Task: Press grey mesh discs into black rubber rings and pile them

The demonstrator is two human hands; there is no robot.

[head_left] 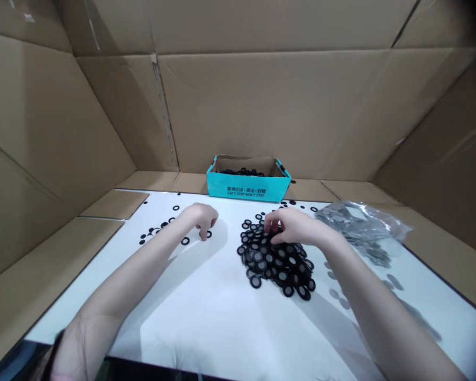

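Note:
My left hand (204,216) is over the left part of the white table, its fingers curled and one fingertip pointing down at a flat black ring (209,234). Whether anything is pinched in that hand is hidden. On the right, my right hand (289,221) reaches into a heap of black rings with grey centres (281,263). Its thumb and fingers are curved and apart, touching the top of the heap, and I see no ring held between them. Another black ring (185,241) lies to the left of my left hand.
A turquoise box (246,189) holding more black pieces stands at the table's back edge. Right of the heap are a clear plastic bag (357,222) of grey discs and loose grey discs (344,303). Small black pieces (153,231) lie far left. Cardboard walls (269,106) surround the table.

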